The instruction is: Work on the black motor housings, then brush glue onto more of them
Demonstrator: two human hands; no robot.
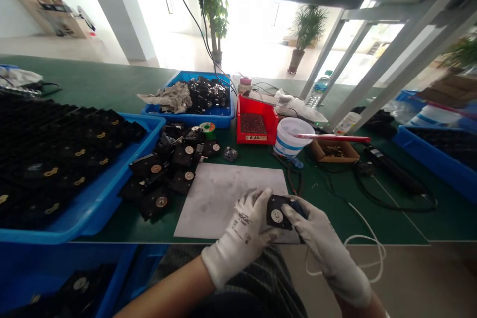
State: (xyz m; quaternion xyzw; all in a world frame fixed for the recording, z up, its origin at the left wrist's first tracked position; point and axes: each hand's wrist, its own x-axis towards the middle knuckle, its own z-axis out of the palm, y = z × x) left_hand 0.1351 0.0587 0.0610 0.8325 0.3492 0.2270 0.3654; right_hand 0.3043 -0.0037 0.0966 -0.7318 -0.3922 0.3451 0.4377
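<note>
- A black square unit (pixel 278 213) with a round metal hub sits between the hands, held just above the right part of the sheet, towards the near edge of the surface.
- The left hand (pixel 242 233) and right hand (pixel 322 243) are together, clamped on it from either side, both in white work gloves.
- The left glove (pixel 240 231) carries printed writing, too small to read.
- Under the hands lies a pale grey sheet (pixel 223 203) on the green surface (pixel 383 223).
- Just left and farther off, a pile of similar black units (pixel 167 171) lies beside a green-and-white spool (pixel 207 129).
- At far left, a blue tray (pixel 122 169) holds rows of black parts with gold-coloured pieces.
- Farther on stand a blue tray (pixel 188 117) of black parts and crumpled cloth, and a red bin (pixel 257 119) with an unreadable label (pixel 256 137).
- To the right stand a white bucket with a blue stripe (pixel 290 139) and a cardboard tray (pixel 333 151).
</note>
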